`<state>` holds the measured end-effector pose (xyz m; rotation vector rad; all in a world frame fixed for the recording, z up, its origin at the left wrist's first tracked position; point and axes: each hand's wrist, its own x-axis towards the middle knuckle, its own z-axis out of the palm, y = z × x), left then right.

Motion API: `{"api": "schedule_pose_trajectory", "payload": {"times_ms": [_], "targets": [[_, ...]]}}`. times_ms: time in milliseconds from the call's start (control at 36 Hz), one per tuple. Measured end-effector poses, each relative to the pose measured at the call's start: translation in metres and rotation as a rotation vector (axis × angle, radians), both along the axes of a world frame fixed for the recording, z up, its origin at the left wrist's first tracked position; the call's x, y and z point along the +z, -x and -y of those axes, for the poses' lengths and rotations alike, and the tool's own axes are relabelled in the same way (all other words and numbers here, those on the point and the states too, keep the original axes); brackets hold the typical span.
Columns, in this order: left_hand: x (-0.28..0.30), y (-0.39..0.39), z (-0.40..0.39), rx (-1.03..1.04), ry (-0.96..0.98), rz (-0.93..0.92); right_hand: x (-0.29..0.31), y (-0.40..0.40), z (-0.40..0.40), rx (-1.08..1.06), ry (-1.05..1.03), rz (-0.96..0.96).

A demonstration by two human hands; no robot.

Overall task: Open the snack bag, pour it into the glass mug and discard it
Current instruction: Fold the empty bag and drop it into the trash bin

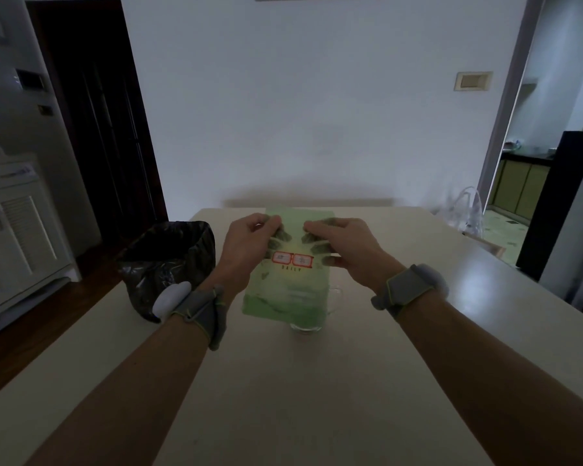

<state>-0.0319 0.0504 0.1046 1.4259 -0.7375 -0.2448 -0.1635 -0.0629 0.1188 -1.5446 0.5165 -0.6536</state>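
We pinch the snack bag (288,284) top with left hand (249,245) and right hand (345,250). It hangs over the glass mug (312,322)

One head-worn view looks forward and down, close over the table (317,381)

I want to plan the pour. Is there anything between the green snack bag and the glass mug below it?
Nothing visible. The snack bag, held up near its top by the left hand and right hand, hangs directly in front of the glass mug and hides most of it. The table around the mug looks bare.
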Motion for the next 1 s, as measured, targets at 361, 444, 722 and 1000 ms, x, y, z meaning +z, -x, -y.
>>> {"api": "schedule_pose_trajectory", "payload": {"times_ms": [361,444,722,1000], "targets": [[-0.013,-0.017,-0.016,0.009,-0.026,-0.053,-0.002,-0.016,0.002,-0.064,0.245,-0.044],[-0.014,-0.020,-0.022,-0.034,-0.075,-0.022,0.001,-0.022,-0.001,-0.066,0.204,-0.008],[-0.005,-0.042,-0.047,0.243,-0.094,0.155,0.013,-0.045,-0.024,0.086,0.391,-0.155],[-0.014,-0.068,-0.081,0.695,-0.191,0.278,0.053,-0.089,-0.045,-0.045,0.278,0.014]]}}
